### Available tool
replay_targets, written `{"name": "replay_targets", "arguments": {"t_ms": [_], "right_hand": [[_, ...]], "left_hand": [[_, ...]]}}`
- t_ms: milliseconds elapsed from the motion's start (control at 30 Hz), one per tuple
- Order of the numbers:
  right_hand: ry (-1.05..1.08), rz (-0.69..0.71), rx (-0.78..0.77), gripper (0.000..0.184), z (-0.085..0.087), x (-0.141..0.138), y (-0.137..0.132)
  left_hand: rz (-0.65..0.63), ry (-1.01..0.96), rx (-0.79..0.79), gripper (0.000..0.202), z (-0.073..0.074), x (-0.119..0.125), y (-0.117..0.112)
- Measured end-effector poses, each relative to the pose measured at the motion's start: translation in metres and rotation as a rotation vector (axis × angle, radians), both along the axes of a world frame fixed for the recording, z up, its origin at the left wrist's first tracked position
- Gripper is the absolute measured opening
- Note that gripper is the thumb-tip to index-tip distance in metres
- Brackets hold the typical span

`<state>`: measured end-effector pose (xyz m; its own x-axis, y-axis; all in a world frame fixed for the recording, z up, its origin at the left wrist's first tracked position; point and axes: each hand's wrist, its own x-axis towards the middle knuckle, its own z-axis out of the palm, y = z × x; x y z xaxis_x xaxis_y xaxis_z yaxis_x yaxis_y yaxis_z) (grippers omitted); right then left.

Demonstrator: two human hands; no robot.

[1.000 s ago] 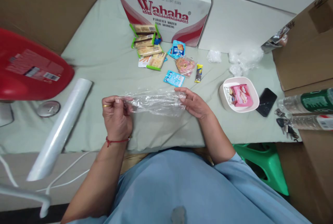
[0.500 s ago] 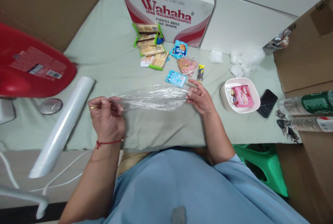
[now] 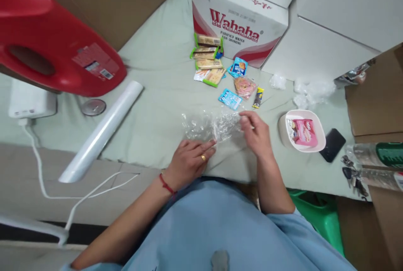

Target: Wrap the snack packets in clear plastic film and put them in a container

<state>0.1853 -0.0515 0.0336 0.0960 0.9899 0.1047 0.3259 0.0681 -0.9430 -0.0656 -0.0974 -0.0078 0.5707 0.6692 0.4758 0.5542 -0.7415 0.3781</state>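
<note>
A crumpled piece of clear plastic film or a bag (image 3: 220,126) lies on the cloth-covered table in front of me. My right hand (image 3: 256,132) pinches its right end between thumb and fingers. My left hand (image 3: 192,159), with a ring and a red cord bracelet, lies palm down at the near edge of the plastic. Its fingers are stretched out to the right, and the tips touch a gathered crease; the thumb is hidden. Just beyond the plastic lie a light-blue packet (image 3: 230,99), a pink-patterned bagged snack (image 3: 244,87) and a small yellow-and-dark packet (image 3: 258,97).
Several green-ended snack packets (image 3: 209,63) lie before the Wahaba-style printed carton (image 3: 239,23). A white bowl (image 3: 285,136) with a pink packet stands right, by a black phone (image 3: 333,145). Left are a white roll (image 3: 102,132) and a red jug (image 3: 94,61).
The plastic was stretched between both hands; now it is bunched on the table. My left hand has moved right and turned palm down, closer to my right hand. The camera view has shifted.
</note>
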Motion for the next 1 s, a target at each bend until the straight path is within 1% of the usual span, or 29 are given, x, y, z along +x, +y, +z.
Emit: {"name": "replay_targets", "arguments": {"t_ms": [67,100,133,167,233,267,300,367,433,467,500,533,567,600,633,667,733,767,800,833,900,967,1000], "right_hand": [[-0.094,0.125,-0.098,0.044,0.0,-0.02,-0.005],[-0.148,0.153,-0.137,0.05,-0.005,-0.028,-0.006],[-0.2,0.161,-0.17,0.051,-0.011,-0.035,-0.005],[-0.249,0.16,-0.187,0.046,-0.018,-0.039,-0.004],[-0.322,0.158,-0.152,0.027,-0.032,-0.042,-0.003],[-0.342,0.163,-0.102,0.022,-0.038,-0.04,-0.003],[-0.356,0.172,-0.039,0.021,-0.042,-0.038,-0.004],[-0.372,0.205,0.09,0.022,-0.045,-0.034,-0.009],[-0.387,0.245,0.19,0.023,-0.045,-0.032,-0.014],[-0.401,0.264,0.228,0.023,-0.045,-0.032,-0.017],[-0.416,0.283,0.261,0.024,-0.044,-0.033,-0.019],[-0.429,0.299,0.289,0.025,-0.044,-0.034,-0.021],[-0.439,0.31,0.311,0.025,-0.043,-0.035,-0.023],[-0.445,0.316,0.325,0.026,-0.043,-0.036,-0.025],[-0.444,0.313,0.331,0.026,-0.042,-0.035,-0.026],[-0.432,0.301,0.331,0.026,-0.04,-0.034,-0.027],[-0.379,0.242,0.32,0.025,-0.038,-0.028,-0.031],[-0.343,0.197,0.312,0.024,-0.038,-0.023,-0.033],[-0.306,0.143,0.301,0.022,-0.038,-0.017,-0.036],[-0.271,0.079,0.283,0.019,-0.039,-0.011,-0.04],[-0.205,-0.075,0.197,0.018,-0.044,0.004,-0.049],[-0.128,-0.23,0.049,0.022,-0.05,0.021,-0.059],[-0.092,-0.284,-0.031,0.025,-0.052,0.03,-0.064]], "left_hand": [[-0.038,0.037,-0.013,0.031,0.001,0.012,-0.007],[-0.062,0.05,-0.026,0.032,0.002,0.016,-0.01],[-0.085,0.056,-0.042,0.032,0.003,0.02,-0.014],[-0.103,0.05,-0.064,0.031,0.004,0.022,-0.017],[-0.093,-0.012,-0.124,0.03,0.006,0.02,-0.02],[-0.046,-0.058,-0.154,0.029,0.008,0.017,-0.021],[0.036,-0.102,-0.182,0.028,0.01,0.013,-0.021],[0.272,-0.143,-0.229,0.025,0.013,0.004,-0.016],[0.509,-0.098,-0.272,0.028,0.016,-0.001,-0.007],[0.595,-0.063,-0.289,0.028,0.018,-0.001,0.0],[0.652,-0.033,-0.3,0.027,0.02,0.001,0.007],[0.678,-0.012,-0.305,0.027,0.021,0.004,0.015],[0.682,-0.003,-0.312,0.033,0.023,0.008,0.024],[0.663,-0.004,-0.334,0.044,0.024,0.012,0.032],[0.622,-0.009,-0.387,0.051,0.024,0.016,0.04],[0.565,-0.014,-0.475,0.05,0.024,0.02,0.047],[0.452,-0.039,-0.678,0.029,0.022,0.025,0.058],[0.42,-0.067,-0.752,0.018,0.02,0.026,0.061],[0.409,-0.11,-0.795,0.013,0.018,0.027,0.063],[0.419,-0.166,-0.809,0.013,0.015,0.028,0.063],[0.483,-0.299,-0.789,0.014,0.009,0.028,0.061],[0.544,-0.415,-0.765,0.014,0.004,0.028,0.058],[0.57,-0.457,-0.75,0.015,0.003,0.028,0.057]]}}
